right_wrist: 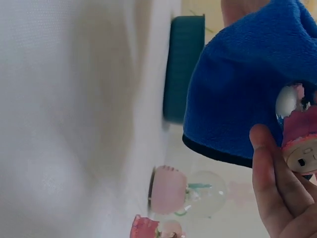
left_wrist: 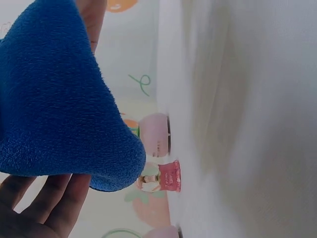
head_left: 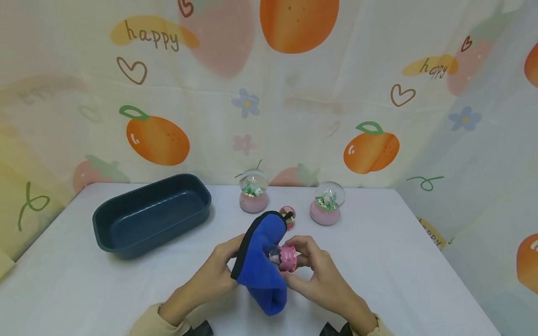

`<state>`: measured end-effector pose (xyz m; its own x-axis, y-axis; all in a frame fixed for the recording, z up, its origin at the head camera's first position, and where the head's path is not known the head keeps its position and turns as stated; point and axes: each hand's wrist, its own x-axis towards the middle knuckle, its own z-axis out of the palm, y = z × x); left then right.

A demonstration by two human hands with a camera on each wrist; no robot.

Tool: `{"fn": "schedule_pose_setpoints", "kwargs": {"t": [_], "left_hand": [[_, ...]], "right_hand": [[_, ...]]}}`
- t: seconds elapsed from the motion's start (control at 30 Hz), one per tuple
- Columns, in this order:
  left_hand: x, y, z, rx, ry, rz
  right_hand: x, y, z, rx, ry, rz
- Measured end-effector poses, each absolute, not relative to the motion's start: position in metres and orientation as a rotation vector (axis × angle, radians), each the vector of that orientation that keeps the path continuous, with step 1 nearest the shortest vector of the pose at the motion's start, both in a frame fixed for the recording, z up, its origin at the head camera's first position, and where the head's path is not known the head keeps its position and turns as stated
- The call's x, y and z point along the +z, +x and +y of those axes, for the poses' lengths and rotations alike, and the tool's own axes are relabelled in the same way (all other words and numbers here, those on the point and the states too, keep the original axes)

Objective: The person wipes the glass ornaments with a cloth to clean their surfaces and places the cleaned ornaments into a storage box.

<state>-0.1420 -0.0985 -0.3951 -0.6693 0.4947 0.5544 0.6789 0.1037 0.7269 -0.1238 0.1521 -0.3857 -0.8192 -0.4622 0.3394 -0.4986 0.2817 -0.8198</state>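
Note:
A blue cloth with black edging drapes over my left hand, which grips it from behind. My right hand pinches a small snow globe by its pink base, the globe lying sideways with its clear dome turned into the cloth. In the right wrist view the underside of that snow globe's base faces the camera and the dome overlaps the cloth. The left wrist view shows the cloth covering much of the left hand, whose fingers come out below it.
Two larger snow globes with pink bases stand near the back edge, one at centre and one to its right. Another small snow globe stands just beyond the cloth. A dark teal tray sits at the left on the white table.

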Motion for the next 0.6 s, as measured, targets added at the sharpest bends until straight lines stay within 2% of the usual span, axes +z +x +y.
{"fn": "schedule_pose_setpoints", "kwargs": {"t": [0.33, 0.6], "left_hand": [[-0.3984, -0.1448, -0.1005, -1.656, -1.228, -2.095], [-0.3947, -0.1437, -0.0973, -1.598, -1.313, -2.028]], "right_hand": [[-0.3844, -0.122, 0.1535, 1.595, 0.9, -2.529], [-0.3828, -0.122, 0.1537, 1.78, 0.913, -2.538]]}}
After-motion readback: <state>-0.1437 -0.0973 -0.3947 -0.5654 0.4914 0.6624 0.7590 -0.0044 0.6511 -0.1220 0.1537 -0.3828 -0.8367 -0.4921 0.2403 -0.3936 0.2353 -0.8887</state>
